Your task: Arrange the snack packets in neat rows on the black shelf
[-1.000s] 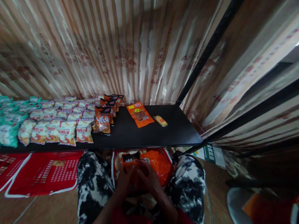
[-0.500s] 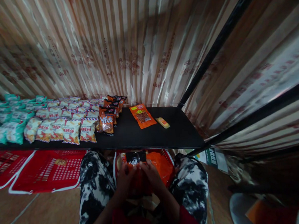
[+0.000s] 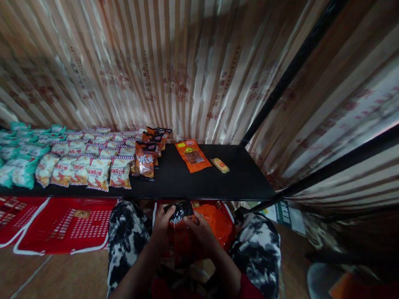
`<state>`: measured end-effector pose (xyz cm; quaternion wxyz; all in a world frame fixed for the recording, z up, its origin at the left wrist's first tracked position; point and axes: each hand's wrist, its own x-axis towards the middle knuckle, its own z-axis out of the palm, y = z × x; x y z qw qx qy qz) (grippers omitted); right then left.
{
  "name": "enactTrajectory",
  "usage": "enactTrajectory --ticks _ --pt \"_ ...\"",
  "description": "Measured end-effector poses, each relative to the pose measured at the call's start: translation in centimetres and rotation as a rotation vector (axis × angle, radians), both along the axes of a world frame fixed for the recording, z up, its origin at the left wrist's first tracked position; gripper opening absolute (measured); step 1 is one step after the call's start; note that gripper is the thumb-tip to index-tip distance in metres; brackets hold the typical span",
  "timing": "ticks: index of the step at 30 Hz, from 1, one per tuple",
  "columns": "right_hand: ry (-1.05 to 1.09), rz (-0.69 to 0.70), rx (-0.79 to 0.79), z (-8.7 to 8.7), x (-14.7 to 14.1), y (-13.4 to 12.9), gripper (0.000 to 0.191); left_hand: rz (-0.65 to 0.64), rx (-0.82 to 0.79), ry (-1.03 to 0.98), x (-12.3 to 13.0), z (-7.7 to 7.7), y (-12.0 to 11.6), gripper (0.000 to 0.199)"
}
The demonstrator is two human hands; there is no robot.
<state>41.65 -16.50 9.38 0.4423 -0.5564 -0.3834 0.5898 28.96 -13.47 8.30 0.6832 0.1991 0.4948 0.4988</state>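
Striped, crinkled sheeting hangs behind a flat black shelf in the head view. Below its front edge, my left hand and right hand grip a glossy black-and-orange plastic snack bag, fingers closed on its sides, at a red plastic basket holding a shiny orange plastic bag.

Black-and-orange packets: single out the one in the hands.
The packet held between the left hand and right hand, below the shelf; the other black-and-orange packets in plain view sit on the shelf, right of the white bags.
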Motion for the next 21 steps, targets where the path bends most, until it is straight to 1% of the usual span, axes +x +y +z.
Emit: enactTrajectory --ticks 3,6,8,11,15,17,21 --pt "0.089 0.047 -0.019 0.5 -0.3 0.1 0.028 0.083 -0.051 -0.041 0.1 -0.3 0.2 0.028" --pt "0.157 0.116 -0.024 1.0 -0.5 0.2 0.026 0.158 -0.073 -0.034 0.0 0.0 0.4 0.027" --pt "0.156 0.167 -0.028 1.2 -0.5 0.2 0.027 0.215 -0.108 -0.021 -0.2 0.3 0.6 0.031" --pt "0.092 0.232 -0.058 1.3 -0.2 0.0 0.036 0.285 -0.168 0.013 -0.8 0.4 1.3 0.043" --pt "0.004 0.278 -0.073 1.4 0.0 -0.3 0.046 0.315 -0.179 0.041 -1.6 -0.3 2.2 0.053" --pt "0.038 0.302 -0.061 1.6 0.0 -0.4 0.048 0.318 -0.170 0.043 -1.8 -0.7 2.6 0.053" --pt "0.177 0.342 -0.034 2.0 -0.1 -0.5 0.051 0.320 -0.152 0.045 -2.0 -1.3 3.2 0.050"
